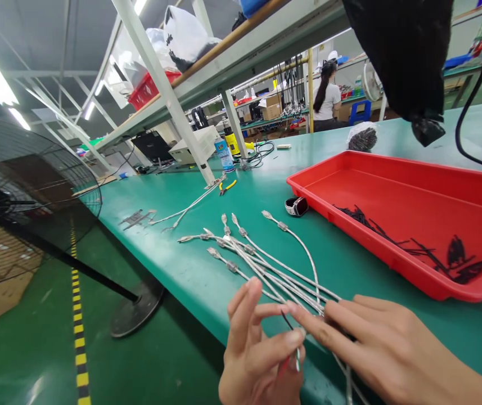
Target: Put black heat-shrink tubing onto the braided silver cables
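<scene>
From the head camera, both hands are low at the near edge of the green table (173, 197): the left hand (257, 354) has its thumb and forefinger pinched on a thin dark tie (288, 322), the other fingers fanned loose, while the right hand (375, 343) lies flat, forefinger pressing down on the bundle of grey cables (266, 264), closed on nothing. The cables fan away from the hands, metal ends spread apart, and I see no binding around them, so by my reckoning the bundling is barely begun. Just right of them sits the red tray (375, 180) with a scatter of black ties (413, 247) inside, within easy reach. A watch (296, 206) rests against the tray's near corner, a second small lot of cables (185, 209) lies further up by yellow-handled pliers (227, 187). A standing fan (21, 202) looms at left, off the table. Nothing blocks the hands; a seated person (325, 98) works well away at the back.
</scene>
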`<state>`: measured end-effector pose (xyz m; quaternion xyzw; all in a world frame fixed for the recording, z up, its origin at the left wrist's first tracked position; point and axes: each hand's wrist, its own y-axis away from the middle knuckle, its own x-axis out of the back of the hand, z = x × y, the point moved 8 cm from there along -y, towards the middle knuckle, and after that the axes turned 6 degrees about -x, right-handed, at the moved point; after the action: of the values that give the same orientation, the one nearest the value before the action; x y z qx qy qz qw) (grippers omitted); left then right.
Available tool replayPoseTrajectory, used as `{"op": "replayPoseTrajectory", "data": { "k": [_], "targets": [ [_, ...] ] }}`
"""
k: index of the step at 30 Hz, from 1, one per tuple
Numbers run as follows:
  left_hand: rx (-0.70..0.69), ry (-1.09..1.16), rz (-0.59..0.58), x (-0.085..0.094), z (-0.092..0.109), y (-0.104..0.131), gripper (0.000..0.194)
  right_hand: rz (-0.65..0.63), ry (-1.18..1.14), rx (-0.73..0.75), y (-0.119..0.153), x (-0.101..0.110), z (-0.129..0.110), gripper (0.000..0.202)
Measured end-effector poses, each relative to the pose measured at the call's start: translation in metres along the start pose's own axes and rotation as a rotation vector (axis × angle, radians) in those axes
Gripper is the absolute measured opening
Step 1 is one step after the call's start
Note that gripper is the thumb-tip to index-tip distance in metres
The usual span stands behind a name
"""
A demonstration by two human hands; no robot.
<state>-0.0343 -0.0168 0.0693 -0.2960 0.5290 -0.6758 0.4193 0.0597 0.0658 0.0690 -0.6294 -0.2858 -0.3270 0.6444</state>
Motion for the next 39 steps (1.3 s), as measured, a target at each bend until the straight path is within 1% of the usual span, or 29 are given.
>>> {"op": "replayPoseTrajectory", "data": {
  "k": [2, 4, 7, 10, 12, 15, 17, 20, 24, 27, 29, 33, 39],
  "targets": [
    [0.021, -0.023, 0.017, 0.002, 0.000, -0.001, 0.014, -0.011, -0.002, 0.005, 0.001, -0.001, 0.000, 0.043],
    [0.056, -0.049, 0.063, 0.004, -0.002, -0.002, 0.011, -0.013, -0.003, 0.008, 0.002, -0.001, -0.001, 0.043],
    [0.097, -0.052, 0.109, 0.001, -0.002, -0.003, 0.013, -0.016, -0.005, 0.011, 0.002, -0.001, -0.001, 0.043],
    [0.143, -0.054, 0.191, 0.002, -0.003, -0.003, 0.016, -0.014, -0.008, 0.012, 0.002, 0.000, 0.000, 0.042],
    [0.132, -0.056, 0.206, 0.003, -0.003, -0.002, 0.017, -0.015, -0.013, 0.013, 0.002, -0.001, 0.000, 0.043],
    [0.077, -0.030, 0.144, 0.004, -0.003, -0.001, 0.013, -0.019, -0.018, 0.013, 0.002, -0.002, 0.000, 0.043],
    [0.071, -0.016, 0.121, 0.005, -0.005, -0.001, 0.012, -0.014, -0.020, 0.009, 0.001, -0.002, 0.000, 0.044],
    [0.093, -0.002, 0.122, 0.005, -0.005, -0.001, 0.012, -0.009, -0.023, 0.008, 0.000, -0.002, 0.000, 0.043],
    [0.135, 0.004, 0.140, -0.001, 0.001, -0.001, 0.018, -0.009, 0.000, 0.013, -0.001, -0.001, 0.001, 0.043],
    [0.156, 0.012, 0.119, -0.003, 0.003, 0.002, 0.018, 0.011, 0.027, 0.004, 0.000, 0.001, 0.001, 0.042],
    [0.137, 0.040, 0.086, -0.003, 0.003, 0.004, 0.018, 0.039, 0.045, -0.007, 0.000, 0.003, 0.002, 0.042],
    [0.068, 0.052, -0.018, -0.007, 0.006, 0.003, 0.022, 0.079, 0.066, -0.017, 0.000, 0.007, 0.002, 0.041],
    [0.045, 0.023, -0.048, -0.007, 0.008, 0.003, 0.021, 0.091, 0.066, -0.020, -0.003, 0.009, 0.003, 0.040]
  ]
}}
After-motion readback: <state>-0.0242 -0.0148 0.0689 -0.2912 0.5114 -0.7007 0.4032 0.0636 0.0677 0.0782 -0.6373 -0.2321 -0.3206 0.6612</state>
